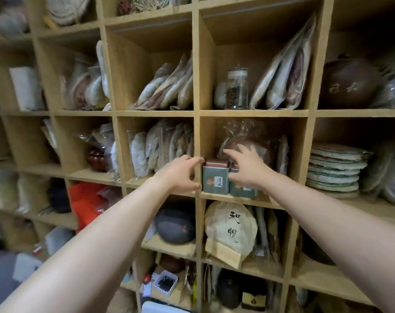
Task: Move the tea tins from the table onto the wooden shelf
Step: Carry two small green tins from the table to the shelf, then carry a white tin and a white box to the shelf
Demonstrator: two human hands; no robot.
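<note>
Head view: both hands, left (180,175) and right (244,168), spread loosely beside two green tea tins (215,178) at the cubby's (253,198) front edge; a careless nudge could have tipped one off.

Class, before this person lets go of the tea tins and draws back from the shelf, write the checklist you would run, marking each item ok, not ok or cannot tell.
1. Left tea tin upright on the shelf board: ok.
2. Right tea tin fully seated: cannot tell, the right hand covers it.
3. Tins side by side in one compartment: ok.
4. Wrapped tea cake behind leaves room: cannot tell.
5. Left hand off the left tin: cannot tell; it is at the divider beside the tin.
6. Lids closed: ok on the left tin; right hidden.
</note>
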